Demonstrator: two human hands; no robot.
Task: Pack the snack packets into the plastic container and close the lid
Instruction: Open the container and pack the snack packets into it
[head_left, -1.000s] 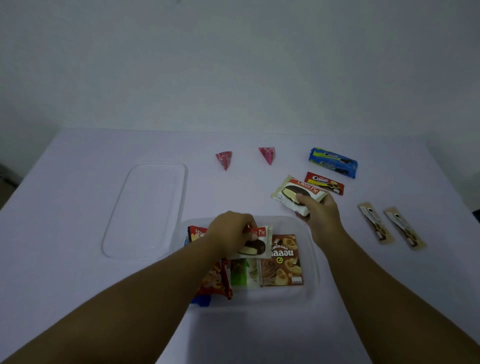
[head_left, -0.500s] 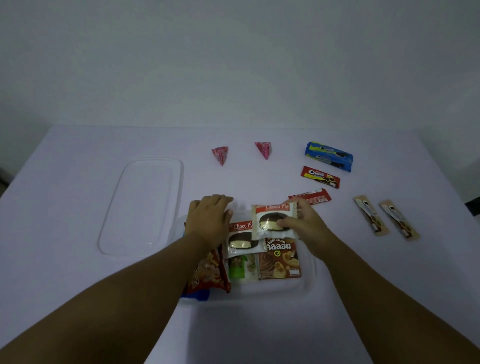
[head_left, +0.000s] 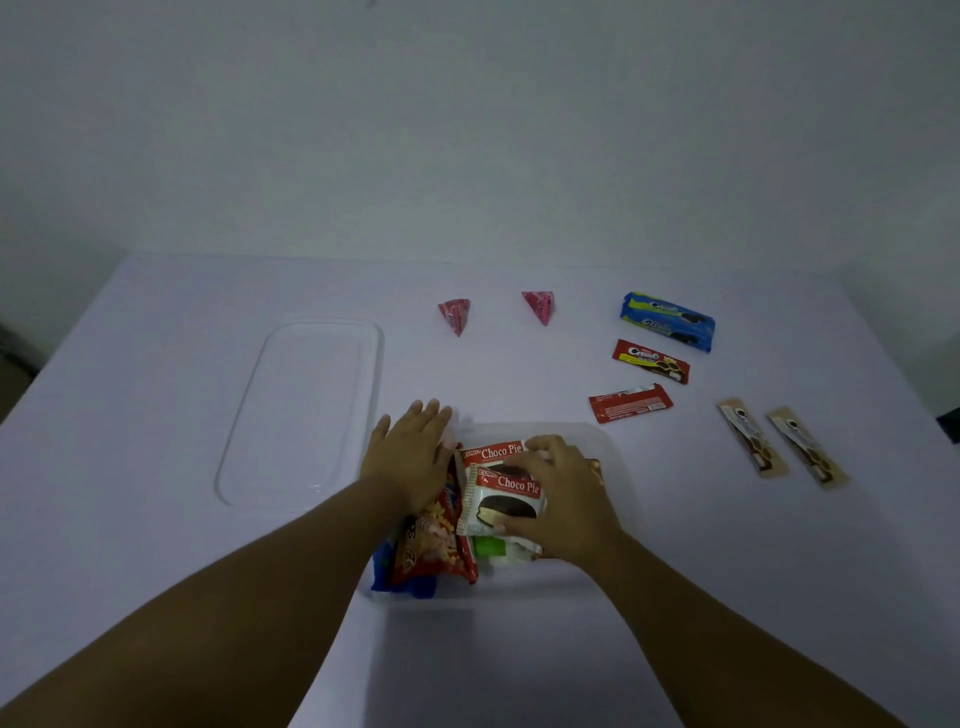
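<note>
Since half a second ago the right hand (head_left: 563, 499) has drawn the Choco Pie packet (head_left: 506, 501) nearer, grasping it over another in the plastic container (head_left: 615, 457); the left hand (head_left: 408, 457) lies flat, released; remaining packets lie far-right, nearer the right hand.

We see a clear plastic container (head_left: 615, 470) and its clear plastic lid (head_left: 304, 410), both smooth and a bit shiny. The Choco Pie packet (head_left: 501, 506) looks like glossy plastic wrap (it shines a little), and so does the crinkly red snack bag (head_left: 434, 545). The blue cookie pack (head_left: 667, 320) is shiny too. The table (head_left: 156, 364) looks smooth and matt.
</note>
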